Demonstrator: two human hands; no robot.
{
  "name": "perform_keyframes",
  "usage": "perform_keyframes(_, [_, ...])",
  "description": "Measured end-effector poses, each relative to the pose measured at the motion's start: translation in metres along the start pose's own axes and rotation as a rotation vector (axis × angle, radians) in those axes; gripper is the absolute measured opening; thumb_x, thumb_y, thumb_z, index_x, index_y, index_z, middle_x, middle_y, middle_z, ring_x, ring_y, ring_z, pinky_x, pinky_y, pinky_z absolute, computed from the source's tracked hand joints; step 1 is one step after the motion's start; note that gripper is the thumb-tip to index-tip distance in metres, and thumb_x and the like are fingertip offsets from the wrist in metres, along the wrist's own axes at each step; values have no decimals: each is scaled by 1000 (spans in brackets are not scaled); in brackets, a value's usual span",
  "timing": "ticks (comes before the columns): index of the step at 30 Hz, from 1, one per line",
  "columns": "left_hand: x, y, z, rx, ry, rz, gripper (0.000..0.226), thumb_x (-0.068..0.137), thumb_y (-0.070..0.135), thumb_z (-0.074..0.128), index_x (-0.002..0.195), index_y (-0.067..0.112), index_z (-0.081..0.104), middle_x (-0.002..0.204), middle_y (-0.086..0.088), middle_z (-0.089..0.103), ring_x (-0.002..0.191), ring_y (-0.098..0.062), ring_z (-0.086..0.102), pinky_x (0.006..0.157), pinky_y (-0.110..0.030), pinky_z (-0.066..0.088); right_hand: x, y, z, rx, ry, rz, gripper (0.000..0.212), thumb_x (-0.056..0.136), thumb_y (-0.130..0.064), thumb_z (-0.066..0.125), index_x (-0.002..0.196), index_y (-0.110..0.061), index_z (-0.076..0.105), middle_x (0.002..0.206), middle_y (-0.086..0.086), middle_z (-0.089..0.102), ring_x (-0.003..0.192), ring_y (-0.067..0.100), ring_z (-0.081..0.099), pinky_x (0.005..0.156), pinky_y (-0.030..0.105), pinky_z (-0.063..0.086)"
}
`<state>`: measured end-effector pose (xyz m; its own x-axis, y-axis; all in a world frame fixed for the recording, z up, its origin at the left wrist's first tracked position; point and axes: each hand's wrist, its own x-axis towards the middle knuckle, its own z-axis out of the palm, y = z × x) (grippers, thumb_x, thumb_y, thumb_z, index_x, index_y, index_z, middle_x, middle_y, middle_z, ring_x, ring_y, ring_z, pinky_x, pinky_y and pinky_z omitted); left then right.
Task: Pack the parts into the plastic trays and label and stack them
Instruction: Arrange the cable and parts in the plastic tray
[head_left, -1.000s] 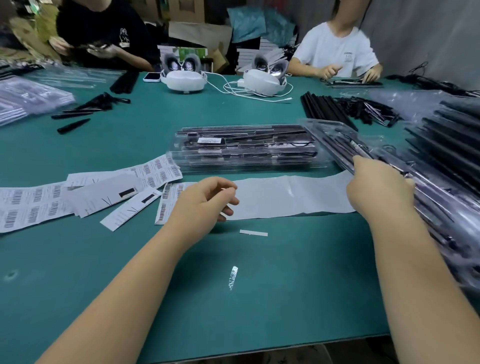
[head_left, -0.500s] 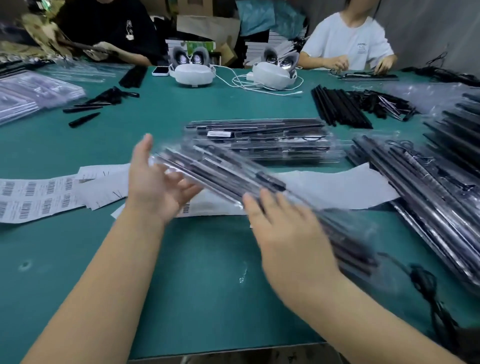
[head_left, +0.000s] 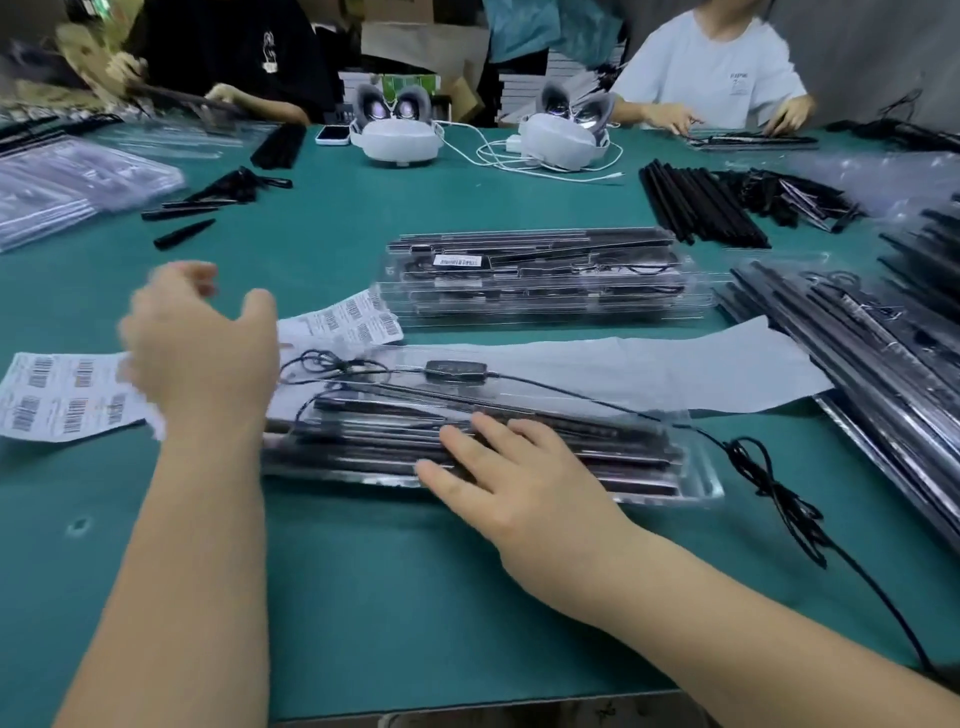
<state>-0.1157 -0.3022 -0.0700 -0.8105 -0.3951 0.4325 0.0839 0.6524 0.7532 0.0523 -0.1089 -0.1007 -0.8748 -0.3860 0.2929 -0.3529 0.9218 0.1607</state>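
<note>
Green table (head_left: 363, 597) carries a filled plastic tray (head_left: 691, 467) at centre; my right hand (head_left: 524, 483) presses it, grip spread flat; my left hand (head_left: 202, 343), at 9 o'clock, hovers with grip apart over barcode labels (head_left: 57, 395).

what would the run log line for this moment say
right hand flat on packed tray | left hand open over label sheets | tray unlabelled

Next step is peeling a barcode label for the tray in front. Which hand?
Left. The left hand is open, over the label sheets beside the tray. The right hand lies flat on the tray, steadying it, farther from the labels.
</note>
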Motion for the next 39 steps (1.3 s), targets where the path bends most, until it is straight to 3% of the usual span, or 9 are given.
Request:
perform_keyframes(5, [-50, 28, 32, 47, -666, 479, 41, 91, 41, 53, 128, 23, 54, 127, 3, 60, 115, -15, 53, 94, -29, 37, 18, 13, 7, 236, -225, -119, 63, 83, 8, 44, 139, -22, 47, 148, 11, 40, 138, 34, 33, 110, 44, 23])
perform_keyframes(7, [-59, 27, 43, 241, -805, 627, 49, 93, 49, 47, 135, 24, 49, 137, 3, 53, 125, -17, 47, 102, -32, 36, 16, 19, 6, 216, -158, -91, 53, 83, -3, 60, 133, -21, 55, 141, 10, 48, 133, 30, 41, 107, 45, 29])
perform_keyframes(12, [-57, 23, 46, 370, -982, 593, 67, 83, 68, 32, 138, 30, 38, 134, -3, 48, 123, -30, 42, 103, -47, 36, -16, 55, -22, 252, -183, 443, 69, 80, -42, 69, 140, -20, 41, 147, 5, 37, 133, 24, 33, 109, 36, 27])
perform_keyframes(15, [-57, 22, 47, 403, -1006, 586, 75, 78, 73, 29, 141, 33, 32, 141, -3, 42, 128, -32, 36, 104, -50, 34, -53, 90, -41, 74, -396, 843, 61, 78, -55, 63, 126, -21, 46, 126, 2, 48, 114, 23, 47, 88, 36, 44])
perform_keyframes(20, [-54, 22, 51, 380, -984, 569, 78, 82, 72, 36, 147, 33, 23, 151, 0, 34, 136, -30, 30, 110, -49, 29, -75, 118, -46, -17, -561, 952, 24, 87, -40, 56, 74, -20, 57, 74, -3, 58, 72, 18, 56, 58, 28, 44])
perform_keyframes(27, [-54, 21, 49, 297, -991, 570, 73, 79, 72, 42, 142, 36, 34, 142, 7, 44, 131, -22, 37, 106, -45, 35, -41, 145, -44, 404, 60, 983, 26, 90, -6, 41, 79, -27, 52, 71, -4, 66, 65, 17, 62, 57, 30, 46])
perform_keyframes(32, [-53, 20, 51, 292, -993, 575, 74, 79, 72, 42, 143, 36, 33, 144, 8, 42, 133, -21, 36, 107, -44, 34, -30, 132, -49, 1303, -126, 1127, 23, 100, -35, 39, 88, -18, 49, 77, 21, 71, 46, 31, 62, 39, 28, 47])
perform_keyframes(36, [-52, 20, 53, 284, -991, 574, 72, 81, 70, 44, 143, 35, 33, 146, 8, 41, 133, -19, 37, 108, -43, 33, -61, 126, -49, 1375, -203, 1125, 42, 85, -49, 50, 109, -14, 54, 67, 15, 67, 33, 18, 41, 32, 17, 29])
perform_keyframes(39, [-51, 21, 54, 272, -979, 585, 71, 82, 68, 46, 143, 34, 34, 147, 8, 40, 134, -18, 36, 109, -41, 32, -97, 110, -53, 1403, -280, 1096, 66, 64, -54, 62, 117, -15, 53, 75, 18, 67, 40, 22, 46, 34, 23, 38])
